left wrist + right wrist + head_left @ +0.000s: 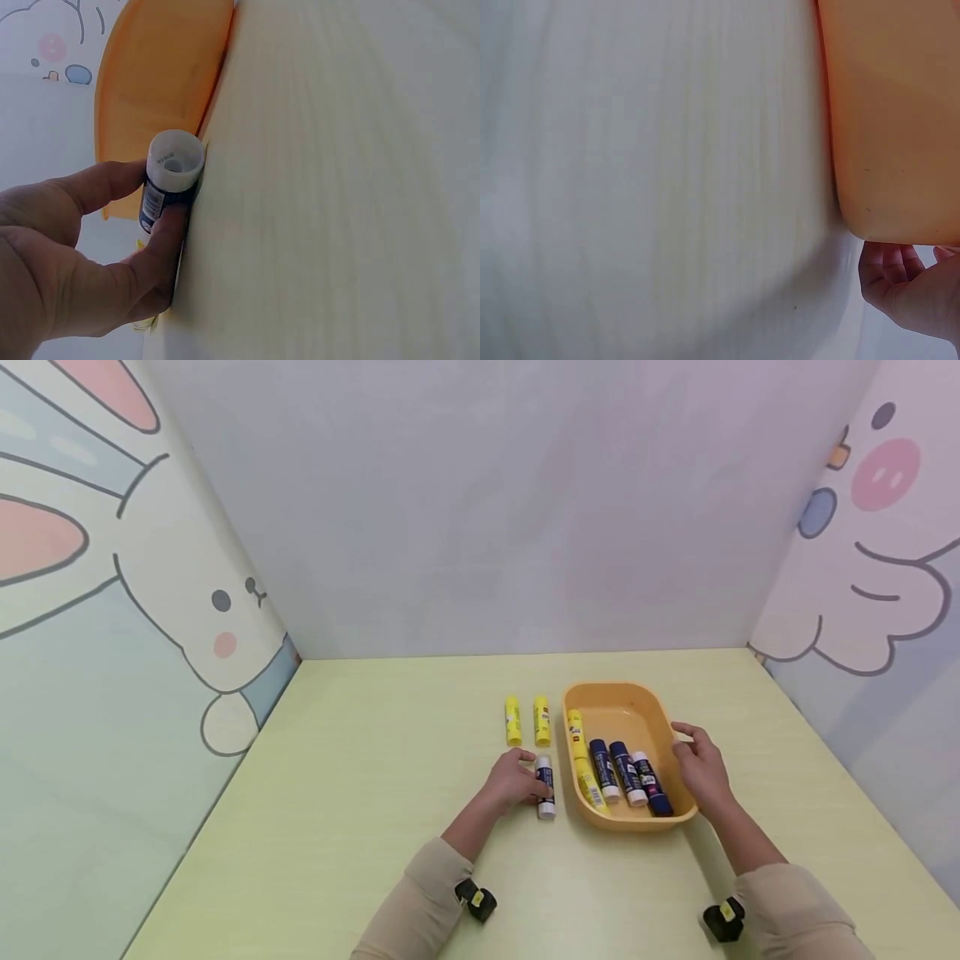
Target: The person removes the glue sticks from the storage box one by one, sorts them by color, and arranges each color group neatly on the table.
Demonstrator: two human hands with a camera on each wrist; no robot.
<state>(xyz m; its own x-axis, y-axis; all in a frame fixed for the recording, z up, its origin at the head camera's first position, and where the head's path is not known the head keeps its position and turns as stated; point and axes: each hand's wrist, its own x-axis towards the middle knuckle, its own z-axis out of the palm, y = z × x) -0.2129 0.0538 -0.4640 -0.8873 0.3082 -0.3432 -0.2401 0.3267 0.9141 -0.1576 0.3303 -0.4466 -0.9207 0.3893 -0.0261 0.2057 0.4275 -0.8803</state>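
Note:
In the head view my left hand (516,781) pinches a dark blue glue stick (545,787) with white ends, close to the table just left of the orange tray (628,825). The left wrist view shows thumb and fingers on either side of this glue stick (166,196), its open-looking white end facing the camera. My right hand (703,770) grips the tray's right side, thumb at the rim and fingers along the outer wall. Inside the tray lie three dark blue glue sticks (627,774) and two yellow glue sticks (590,785).
Two yellow glue sticks, a left one (513,721) and a right one (542,721), lie side by side behind my left hand. The pale table (337,793) is bounded by a grey back wall (465,527) and side panels with cartoon animals.

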